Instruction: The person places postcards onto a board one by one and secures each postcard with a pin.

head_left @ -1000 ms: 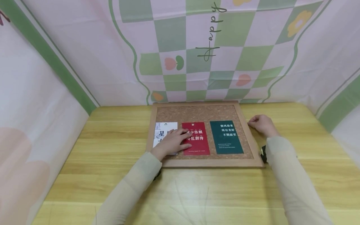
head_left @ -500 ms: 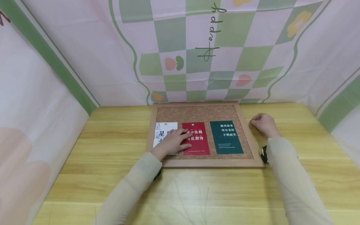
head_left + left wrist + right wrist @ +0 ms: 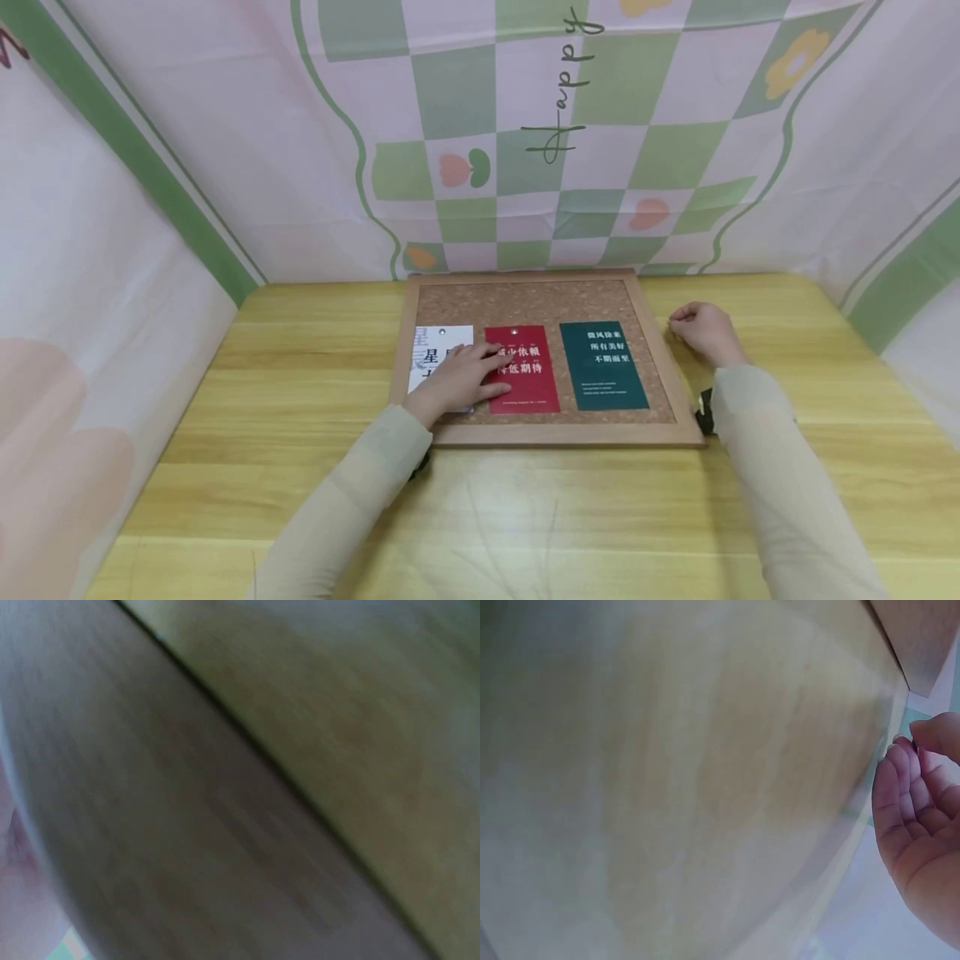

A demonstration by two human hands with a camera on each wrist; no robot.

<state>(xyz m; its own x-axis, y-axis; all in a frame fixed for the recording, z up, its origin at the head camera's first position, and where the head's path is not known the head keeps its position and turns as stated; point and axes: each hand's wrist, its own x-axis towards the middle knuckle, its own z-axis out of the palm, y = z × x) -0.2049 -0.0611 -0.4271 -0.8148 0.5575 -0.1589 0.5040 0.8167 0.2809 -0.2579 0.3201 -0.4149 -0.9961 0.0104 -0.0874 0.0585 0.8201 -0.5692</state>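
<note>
Spread fingers of my left hand (image 3: 463,379) rest over a white card (image 3: 459,337) and a red card (image 3: 536,387), both lying on a wood-framed cork board (image 3: 525,300). Each of these cards has a small round metal tack near its top edge. To their right lies a dark green card (image 3: 607,375), with no tack visible on it. Beyond the board's right edge, my right hand (image 3: 707,333) is just above the table with thumb and fingertips together. In the right wrist view they pinch a tiny dark object (image 3: 915,746), too small to identify.
A yellowish wood-grain table (image 3: 315,350) surrounds the board. Behind it hangs a green and white checked cloth (image 3: 525,192), which the board's far edge nearly meets. The board's frame (image 3: 172,810) fills much of the blurred left wrist view.
My right hand has shifted slightly right, away from the board's edge, then stayed about still. My left hand and the cards have not visibly moved.
</note>
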